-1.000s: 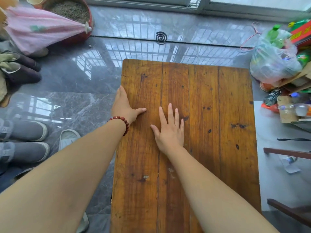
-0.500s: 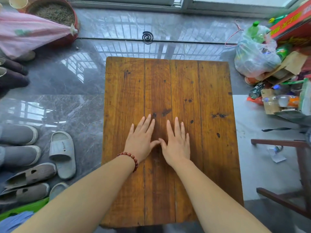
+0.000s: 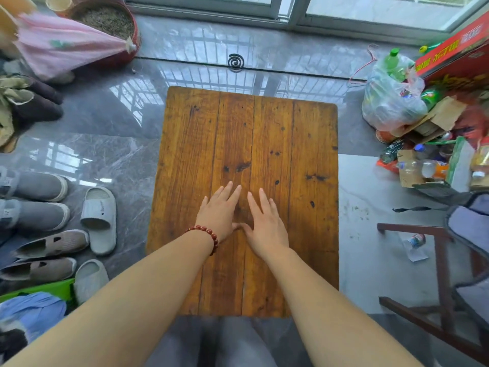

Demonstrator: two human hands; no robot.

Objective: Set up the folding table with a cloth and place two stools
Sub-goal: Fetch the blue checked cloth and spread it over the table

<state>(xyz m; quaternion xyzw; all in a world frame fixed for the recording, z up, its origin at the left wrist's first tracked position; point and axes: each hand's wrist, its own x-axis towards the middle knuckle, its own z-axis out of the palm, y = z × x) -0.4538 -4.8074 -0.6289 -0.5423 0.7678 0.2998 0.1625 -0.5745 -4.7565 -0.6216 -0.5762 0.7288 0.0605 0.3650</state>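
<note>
Left hand (image 3: 221,213) and right hand (image 3: 266,223) lie flat, fingers straight and slightly spread, thumbs touching, on the brown plank-topped wooden table (image 3: 304,144); table legs hidden.

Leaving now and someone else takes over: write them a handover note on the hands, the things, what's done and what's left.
Left hand: open, flat on the table top.
Right hand: open, flat beside it, thumbs almost meeting.
Folding table: standing unfolded, top bare.
Done: table up.
To do: spread a cloth, place two stools. A dark wooden frame stands to the right; whether it is a stool is unclear.
</note>
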